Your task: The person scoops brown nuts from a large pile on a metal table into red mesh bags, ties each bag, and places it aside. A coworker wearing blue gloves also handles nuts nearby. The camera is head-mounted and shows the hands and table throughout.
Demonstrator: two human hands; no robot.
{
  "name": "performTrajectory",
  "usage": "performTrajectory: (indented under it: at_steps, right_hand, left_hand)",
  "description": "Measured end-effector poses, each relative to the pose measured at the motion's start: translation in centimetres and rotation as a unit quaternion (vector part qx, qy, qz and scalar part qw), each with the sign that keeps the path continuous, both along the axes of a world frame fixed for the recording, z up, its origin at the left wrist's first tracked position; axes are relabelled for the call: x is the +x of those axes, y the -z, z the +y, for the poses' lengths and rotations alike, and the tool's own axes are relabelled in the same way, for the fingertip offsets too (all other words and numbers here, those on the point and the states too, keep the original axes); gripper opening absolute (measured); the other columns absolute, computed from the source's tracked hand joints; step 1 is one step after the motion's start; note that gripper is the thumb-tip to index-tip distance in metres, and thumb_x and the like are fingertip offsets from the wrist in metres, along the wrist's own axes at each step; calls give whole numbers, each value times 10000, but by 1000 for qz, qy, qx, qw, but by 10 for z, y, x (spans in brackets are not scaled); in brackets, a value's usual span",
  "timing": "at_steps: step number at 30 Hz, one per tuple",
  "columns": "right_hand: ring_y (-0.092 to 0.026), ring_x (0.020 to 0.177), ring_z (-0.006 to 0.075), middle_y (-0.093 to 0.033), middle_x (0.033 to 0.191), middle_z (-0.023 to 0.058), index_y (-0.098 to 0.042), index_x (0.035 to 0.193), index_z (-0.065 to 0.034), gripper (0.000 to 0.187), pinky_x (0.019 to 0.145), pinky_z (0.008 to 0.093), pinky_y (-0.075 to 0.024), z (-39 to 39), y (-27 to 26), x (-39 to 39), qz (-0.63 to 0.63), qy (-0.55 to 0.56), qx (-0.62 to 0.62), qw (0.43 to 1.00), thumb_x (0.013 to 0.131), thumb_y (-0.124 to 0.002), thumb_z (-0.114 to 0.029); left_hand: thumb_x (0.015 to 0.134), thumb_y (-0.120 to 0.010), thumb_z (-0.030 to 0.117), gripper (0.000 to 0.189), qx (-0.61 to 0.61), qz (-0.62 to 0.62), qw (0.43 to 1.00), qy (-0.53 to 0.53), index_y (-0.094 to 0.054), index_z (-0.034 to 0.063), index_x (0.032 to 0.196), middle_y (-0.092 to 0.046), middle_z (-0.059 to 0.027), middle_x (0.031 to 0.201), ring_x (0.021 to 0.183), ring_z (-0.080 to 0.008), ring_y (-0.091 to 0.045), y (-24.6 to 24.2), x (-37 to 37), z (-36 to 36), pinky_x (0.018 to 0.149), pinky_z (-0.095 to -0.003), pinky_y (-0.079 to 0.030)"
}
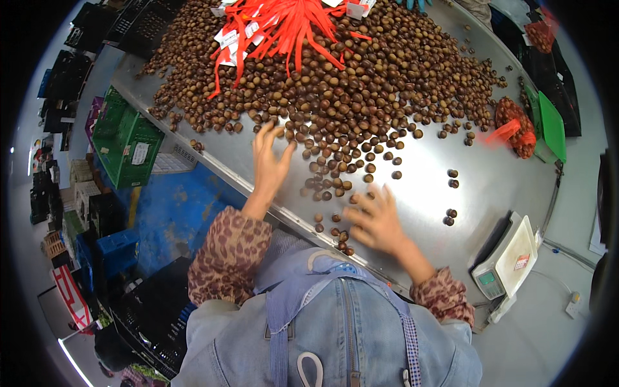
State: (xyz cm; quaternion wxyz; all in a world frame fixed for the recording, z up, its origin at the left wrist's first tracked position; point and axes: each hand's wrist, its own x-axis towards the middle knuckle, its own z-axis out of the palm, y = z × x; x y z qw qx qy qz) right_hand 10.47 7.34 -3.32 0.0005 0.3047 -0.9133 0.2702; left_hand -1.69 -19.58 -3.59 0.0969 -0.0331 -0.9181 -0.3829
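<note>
A large heap of round brown nuts, chestnut-like (338,96), covers the far part of a metal table (416,213). At the heap's near edge is my left hand (271,157), fingers spread and curved, its fingertips beside several nuts. My right hand (372,220) is blurred, fingers apart, over the loose nuts nearer the table's front edge; whether its fingertips touch any is unclear. Neither hand grips anything that I can see. Red mesh strips with white tags (290,29) lie in a bundle on top of the heap.
A weighing scale (508,261) stands at the right. Filled red mesh bags (515,128) lie beside a green scale or tray (549,126). Left of the table are a green crate (123,140) and black crates (150,309). Another person's gloved hand (413,4) shows at the far edge.
</note>
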Motion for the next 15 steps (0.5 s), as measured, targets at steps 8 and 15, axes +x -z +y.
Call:
performTrajectory:
  at_steps: [8, 15]
  right_hand:
    - [-353, 1281, 217, -493, 1276, -13, -609, 1024, -254, 222, 1083, 539, -169, -63, 59, -4, 62, -72, -3, 995, 803, -592, -259]
    - [-411, 1193, 224, -528, 1167, 30, -597, 935, -133, 161, 1052, 479, -221, -77, 35, -136, 141, 138, 6, 980, 802, -633, -217]
  left_hand:
    - [783, -619, 59, 283, 26, -47, 995, -79, -598, 77, 1065, -478, -124, 1194, 1115, -297, -469, 11, 60, -42, 912, -376, -413]
    - [773, -622, 40, 255, 35, -16, 999, -24, -605, 68, 1026, -493, -118, 1160, 1090, -307, -486, 8, 13, -36, 908, -372, -417]
